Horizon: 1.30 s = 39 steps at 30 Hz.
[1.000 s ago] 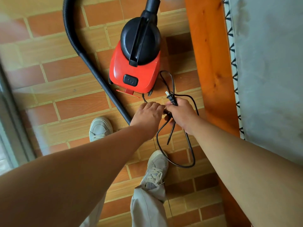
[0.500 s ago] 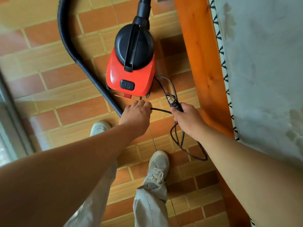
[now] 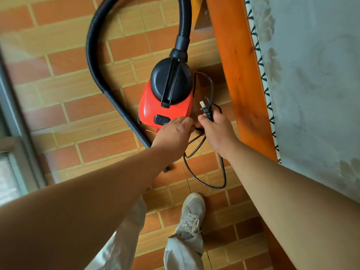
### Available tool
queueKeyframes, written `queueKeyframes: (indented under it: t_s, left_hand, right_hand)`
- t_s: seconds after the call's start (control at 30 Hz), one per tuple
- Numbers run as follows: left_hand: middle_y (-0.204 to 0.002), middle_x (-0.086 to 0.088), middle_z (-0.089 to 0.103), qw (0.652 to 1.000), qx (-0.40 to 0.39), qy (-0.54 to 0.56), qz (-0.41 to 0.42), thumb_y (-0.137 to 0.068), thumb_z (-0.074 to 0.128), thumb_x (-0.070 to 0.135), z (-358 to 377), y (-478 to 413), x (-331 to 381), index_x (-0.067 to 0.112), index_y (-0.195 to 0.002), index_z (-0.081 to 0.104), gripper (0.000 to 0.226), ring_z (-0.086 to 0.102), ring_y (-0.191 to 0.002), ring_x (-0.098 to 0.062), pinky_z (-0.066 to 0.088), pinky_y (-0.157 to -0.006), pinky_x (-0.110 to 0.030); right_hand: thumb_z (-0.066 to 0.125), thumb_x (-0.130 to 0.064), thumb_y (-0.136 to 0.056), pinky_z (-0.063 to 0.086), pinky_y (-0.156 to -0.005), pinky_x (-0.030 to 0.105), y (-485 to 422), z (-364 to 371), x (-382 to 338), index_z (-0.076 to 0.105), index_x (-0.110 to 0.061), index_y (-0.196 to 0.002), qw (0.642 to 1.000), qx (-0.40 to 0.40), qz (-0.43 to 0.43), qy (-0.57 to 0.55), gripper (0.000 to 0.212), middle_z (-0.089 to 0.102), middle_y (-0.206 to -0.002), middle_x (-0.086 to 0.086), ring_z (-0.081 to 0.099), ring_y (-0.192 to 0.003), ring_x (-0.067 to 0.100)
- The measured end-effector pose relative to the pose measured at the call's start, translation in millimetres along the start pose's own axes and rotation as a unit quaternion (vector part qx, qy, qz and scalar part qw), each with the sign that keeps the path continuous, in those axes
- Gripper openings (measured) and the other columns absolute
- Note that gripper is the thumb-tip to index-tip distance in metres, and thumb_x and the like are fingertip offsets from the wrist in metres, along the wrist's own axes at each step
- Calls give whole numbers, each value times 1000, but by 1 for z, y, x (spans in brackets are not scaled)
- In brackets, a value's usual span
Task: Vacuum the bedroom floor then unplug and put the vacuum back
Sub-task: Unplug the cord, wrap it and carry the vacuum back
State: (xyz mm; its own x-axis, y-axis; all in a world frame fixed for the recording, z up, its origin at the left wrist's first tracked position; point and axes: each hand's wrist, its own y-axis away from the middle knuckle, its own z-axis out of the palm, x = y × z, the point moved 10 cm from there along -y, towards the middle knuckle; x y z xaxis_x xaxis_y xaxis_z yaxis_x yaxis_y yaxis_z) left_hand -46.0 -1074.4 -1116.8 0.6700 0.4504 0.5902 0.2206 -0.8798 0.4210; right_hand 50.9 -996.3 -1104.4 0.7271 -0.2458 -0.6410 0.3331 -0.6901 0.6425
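Note:
A red and black canister vacuum (image 3: 151, 106) sits on the brick-patterned tile floor beside the bed. Its black ribbed hose (image 3: 91, 43) arcs from the top round to the left, ending in a rigid wand (image 3: 132, 123). My right hand (image 3: 218, 131) grips the coiled black power cord (image 3: 209, 183), with the plug (image 3: 205, 109) sticking up out of my fist. My left hand (image 3: 172, 133) is just below the vacuum's rear edge, fingers curled round a strand of the cord next to my right hand. Loops of cord hang to the floor.
An orange wooden bed frame (image 3: 241, 84) runs along the right, with a pale patterned sheet (image 3: 315, 94) on top. A grey sliding door frame (image 3: 17, 137) lines the left edge. My right shoe (image 3: 192, 215) and light trousers (image 3: 183, 254) are at the bottom.
My hands have come back together near the vacuum's rear. The plug now points up from my right fist, and the hanging loop of cord has shifted.

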Motion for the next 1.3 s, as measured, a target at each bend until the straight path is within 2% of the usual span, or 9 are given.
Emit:
queueKeyframes:
  t_s: [0.17,0.3,0.4,0.57,0.67,0.73,0.9,1.07,1.3]
  left_hand:
    - [-106,-2,58,997,9,31,-73,-104,41,8,-16,2,-29,14,-116,54,18,56,-92,-24,49,-76,-40]
    - [-103,-2,57,982,8,99,-159,-104,38,9,-23,3,-64,14,-111,53,17,56,-85,-22,41,-70,-35]
    - [-108,-5,58,982,-1,120,-146,-106,37,17,-26,1,-67,15,-111,54,18,55,-85,-21,44,-70,-37]
    - [-137,-6,46,985,13,109,-133,-104,45,20,-45,5,-75,17,-141,44,37,51,-120,-26,47,-96,-44]
    - [-141,-7,44,987,-6,78,-138,-100,48,13,-50,13,-92,17,-142,42,42,48,-126,-28,44,-104,-45]
    - [-140,-8,44,990,-22,60,-127,-99,48,11,-51,17,-104,18,-142,42,44,47,-127,-28,43,-105,-46]
    - [-141,-8,46,991,-29,42,-120,-102,46,17,-49,21,-128,18,-145,42,44,46,-129,-28,43,-105,-46]
    - [-140,-7,46,990,-40,27,-134,-99,46,13,-40,22,-146,18,-145,42,47,48,-126,-27,46,-101,-43]
    - [-138,-8,47,989,-40,15,-141,-101,44,13,-26,20,-149,18,-142,44,41,48,-123,-27,45,-99,-41]
  right_hand:
    - [49,-29,-105,39,-58,28,2,10,-2,62,-15,-99,998,-26,12,62,20,60,-83,1,54,-70,15]
    - [46,-31,-106,36,-57,24,-2,20,-1,62,-16,-106,996,-41,28,74,22,59,-84,-1,52,-69,11]
    - [46,-31,-106,36,-60,26,-12,24,-1,61,-21,-110,998,-12,55,26,18,62,-90,0,54,-73,12]
    - [48,-39,-101,40,-61,34,-30,20,-21,56,-32,-95,991,88,84,-49,13,51,-78,-7,50,-70,16]
    - [48,-48,-96,54,-84,44,-44,26,-44,58,-33,-97,991,110,72,-30,18,64,-99,-3,65,-93,23]
    - [48,-49,-96,53,-95,48,-53,35,-63,60,-30,-107,991,114,63,-33,24,66,-111,-1,67,-105,26]
    - [62,-44,-95,51,-86,35,-71,54,-94,61,-14,-114,988,155,23,7,35,66,-109,3,63,-99,23]
    - [82,-29,-83,49,-82,30,-71,57,-83,47,-6,-120,973,227,38,9,56,61,-124,12,62,-111,28]
    - [69,-36,-91,41,-71,28,-77,68,-77,62,-10,-113,976,206,54,55,35,69,-113,6,66,-99,25]
